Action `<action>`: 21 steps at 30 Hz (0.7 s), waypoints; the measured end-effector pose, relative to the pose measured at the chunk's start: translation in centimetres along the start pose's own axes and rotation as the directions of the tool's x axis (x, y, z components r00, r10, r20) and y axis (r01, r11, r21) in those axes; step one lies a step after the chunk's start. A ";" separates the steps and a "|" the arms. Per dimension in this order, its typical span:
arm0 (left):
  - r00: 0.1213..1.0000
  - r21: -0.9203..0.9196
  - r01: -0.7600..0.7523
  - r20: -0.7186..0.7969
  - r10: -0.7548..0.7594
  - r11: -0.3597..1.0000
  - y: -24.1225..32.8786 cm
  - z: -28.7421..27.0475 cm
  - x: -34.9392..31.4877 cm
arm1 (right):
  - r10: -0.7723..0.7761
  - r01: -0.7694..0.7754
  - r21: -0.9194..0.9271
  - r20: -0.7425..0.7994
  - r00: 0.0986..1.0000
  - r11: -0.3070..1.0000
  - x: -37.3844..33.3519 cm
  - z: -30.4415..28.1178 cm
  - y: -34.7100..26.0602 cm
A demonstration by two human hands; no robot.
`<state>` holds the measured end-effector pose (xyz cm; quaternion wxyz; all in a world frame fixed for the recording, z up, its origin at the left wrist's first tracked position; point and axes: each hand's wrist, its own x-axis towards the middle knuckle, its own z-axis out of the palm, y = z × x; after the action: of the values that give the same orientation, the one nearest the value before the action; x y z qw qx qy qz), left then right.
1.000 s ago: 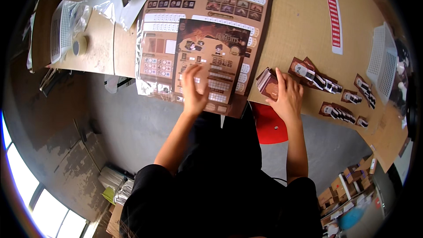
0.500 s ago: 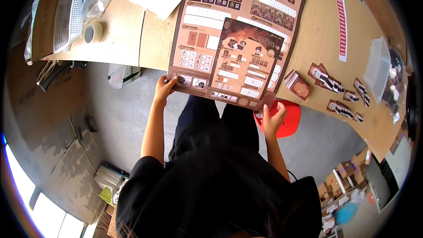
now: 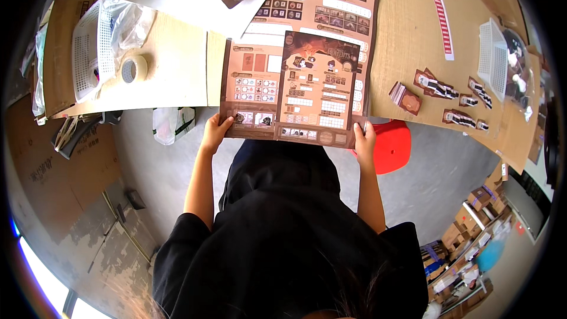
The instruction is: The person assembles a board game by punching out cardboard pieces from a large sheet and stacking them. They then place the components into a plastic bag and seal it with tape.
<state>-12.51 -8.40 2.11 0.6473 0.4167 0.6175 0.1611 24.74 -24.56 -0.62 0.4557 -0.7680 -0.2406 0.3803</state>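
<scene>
Large printed sheet (image 3: 254,82) | being supported by table (image 3: 407,29), near edge overhanging | near corners being pinched by left hand (image 3: 215,132) and right hand (image 3: 365,140) — smaller sheet (image 3: 319,87) lying on top | probably light, bendy, crease-prone — both corners suiting.

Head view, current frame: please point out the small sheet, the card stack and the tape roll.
Small sheet (image 3: 318,90): head view, middle of its printed face.
Card stack (image 3: 407,101): head view, on its top card.
Tape roll (image 3: 141,67): head view, right side of its ring.
</scene>
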 end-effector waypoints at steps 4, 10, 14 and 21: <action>0.998 0.032 -0.034 -0.055 0.036 0.999 -0.9 0.6 -0.6 | -0.049 0.050 -0.043 0.012 0.999 0.998 0.8 -0.3 1.2; 0.985 0.002 -0.072 -0.154 0.072 0.997 -2.0 1.2 -0.6 | 0.001 -0.001 0.029 -0.006 1.000 1.000 3.2 0.5 2.9; 0.987 -0.073 -0.059 -0.156 0.047 0.996 -2.3 0.7 -0.3 | 0.110 -0.117 0.203 0.043 0.993 0.972 2.9 0.8 2.3; 0.995 -0.080 -0.041 -0.094 0.033 0.996 0.5 0.2 -1.6 | 0.124 -0.114 0.249 -0.024 0.992 0.962 1.9 0.2 0.7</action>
<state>-12.48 -9.34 3.57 0.6316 0.3933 0.6318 0.2174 25.71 -23.42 -1.93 0.5286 -0.7258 -0.1357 0.4188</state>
